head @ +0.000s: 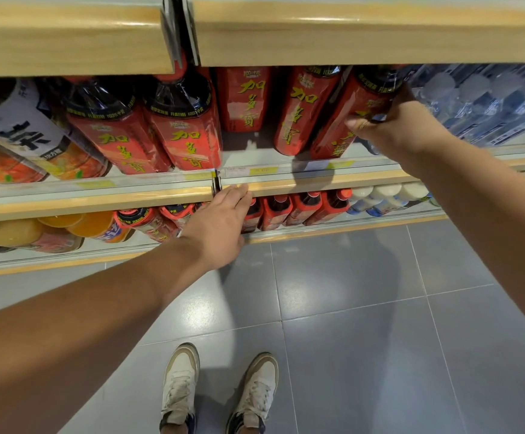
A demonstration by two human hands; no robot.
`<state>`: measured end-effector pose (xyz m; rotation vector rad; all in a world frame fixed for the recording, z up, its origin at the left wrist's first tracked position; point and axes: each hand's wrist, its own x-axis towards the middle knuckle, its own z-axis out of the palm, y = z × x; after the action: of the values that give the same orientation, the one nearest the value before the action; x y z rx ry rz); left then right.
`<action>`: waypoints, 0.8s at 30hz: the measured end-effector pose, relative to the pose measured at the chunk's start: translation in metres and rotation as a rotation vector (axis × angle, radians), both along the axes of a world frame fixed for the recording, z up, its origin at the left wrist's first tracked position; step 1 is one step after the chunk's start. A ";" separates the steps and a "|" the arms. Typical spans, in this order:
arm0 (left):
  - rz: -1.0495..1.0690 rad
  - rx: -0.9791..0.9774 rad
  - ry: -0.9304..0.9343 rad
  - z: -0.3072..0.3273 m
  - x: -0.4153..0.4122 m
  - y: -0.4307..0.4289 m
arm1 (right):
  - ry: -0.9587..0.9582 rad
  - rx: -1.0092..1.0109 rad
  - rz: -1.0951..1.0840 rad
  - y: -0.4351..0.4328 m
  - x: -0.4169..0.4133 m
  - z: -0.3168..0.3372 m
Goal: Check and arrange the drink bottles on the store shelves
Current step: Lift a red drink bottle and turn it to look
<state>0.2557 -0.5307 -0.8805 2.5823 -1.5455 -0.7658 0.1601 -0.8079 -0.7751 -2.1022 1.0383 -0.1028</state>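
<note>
**Item: red herbal-tea bottle (339,126), middle shelf, right bay, outermost of the front row.**

- Hold: the bottle is gripped by the right hand (396,126). The thumb (356,124) is laid across the label front and the remaining fingers are curled round the far side at shoulder height.
- Axis: the long axis is seen running from the base, below and left of the fingers, up to the dark neck just above them. The slant may be owed to the wide lens; a true tilt cannot be told.
- Neighbours: a second red bottle (302,111) stands touching or just beside it, on the thumb side. Shrink-wrapped water bottles (489,101) lie on the far side, behind the knuckles.
- Other hand: the left hand (220,223) is held flat with straight fingers. Its fingertips (239,195) rest against the wooden shelf lip (286,184), and nothing is grasped. Small red bottles (286,209) stand just beyond and below those fingertips.
- Nearer hand: the right, already on the bottle; the left is well apart, below and to the left.
- Judgement: one bottle is being checked or set straight. Any turn or slide is governed by the tight fit against the thumb-side neighbour.
</note>
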 end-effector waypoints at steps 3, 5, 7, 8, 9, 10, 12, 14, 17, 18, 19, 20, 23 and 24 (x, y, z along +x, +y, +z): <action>0.012 0.016 0.103 0.009 0.004 0.001 | 0.021 -0.032 -0.091 0.014 -0.007 -0.004; 0.034 -0.015 0.149 0.018 0.003 0.006 | 0.058 -0.077 -0.145 0.034 -0.017 -0.007; 0.049 -0.060 0.149 0.027 0.001 0.015 | 0.085 -0.061 -0.125 0.057 -0.028 -0.011; 0.060 -0.084 0.137 0.032 0.001 0.020 | 0.093 -0.056 -0.087 0.071 -0.031 -0.011; 0.073 -0.109 0.126 0.037 0.001 0.026 | 0.102 -0.068 -0.033 0.085 -0.034 -0.011; 0.088 -0.136 0.117 0.043 0.001 0.031 | 0.109 -0.097 0.036 0.099 -0.036 -0.010; 0.127 -0.196 0.099 0.055 0.002 0.044 | 0.119 -0.167 0.191 0.128 -0.038 -0.007; 0.157 -0.237 0.067 0.068 0.004 0.062 | 0.129 -0.222 0.329 0.159 -0.037 -0.001; 0.204 -0.214 0.011 0.091 0.006 0.096 | 0.132 -0.318 0.486 0.198 -0.032 0.017; 0.235 -0.194 0.003 0.099 0.007 0.110 | 0.133 -0.337 0.529 0.210 -0.029 0.024; 0.272 -0.175 -0.003 0.107 0.007 0.125 | 0.131 -0.343 0.569 0.223 -0.024 0.032; 0.303 -0.158 -0.010 0.114 0.007 0.141 | 0.135 -0.340 0.610 0.234 -0.020 0.038; 0.386 -0.122 -0.037 0.132 0.003 0.187 | 0.139 -0.316 0.705 0.267 -0.006 0.054; 0.433 -0.124 -0.046 0.138 0.002 0.204 | 0.118 -0.299 0.728 0.278 0.000 0.058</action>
<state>0.2573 -0.3271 -0.7429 2.7077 -0.9459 -0.5495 0.1596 -0.5302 -0.7169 -2.6578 0.2741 0.2420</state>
